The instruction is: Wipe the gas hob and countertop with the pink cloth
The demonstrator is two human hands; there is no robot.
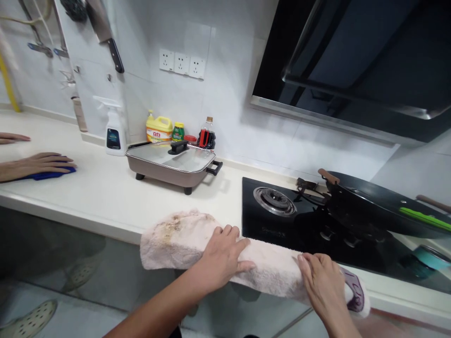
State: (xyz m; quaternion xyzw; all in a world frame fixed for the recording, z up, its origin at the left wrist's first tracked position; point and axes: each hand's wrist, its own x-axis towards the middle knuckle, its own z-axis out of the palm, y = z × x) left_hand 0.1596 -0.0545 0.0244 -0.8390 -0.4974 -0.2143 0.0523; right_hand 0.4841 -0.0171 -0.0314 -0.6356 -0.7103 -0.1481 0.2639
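A pale pink towel (271,263) with brown stains at its left end drapes over the counter's front edge. My left hand (223,256) lies on the towel's middle with its fingers stretched and thumb apart. Farther right, my right hand (322,277) grips the towel, thumb and fingers closed on the cloth. Just beyond it shows a white end with a purple pattern (354,291); whether it belongs to the towel I cannot tell. Behind the towel is a black glass cooktop (271,230) with a round burner (275,201).
An electric pan (165,171) with a glass lid stands on the counter (102,188), near a white spray bottle (114,131). A wok (380,202) sits on the cooktop's right side beneath a range hood (352,56). At left, another person's hand (38,165) rests on a blue cloth (56,173).
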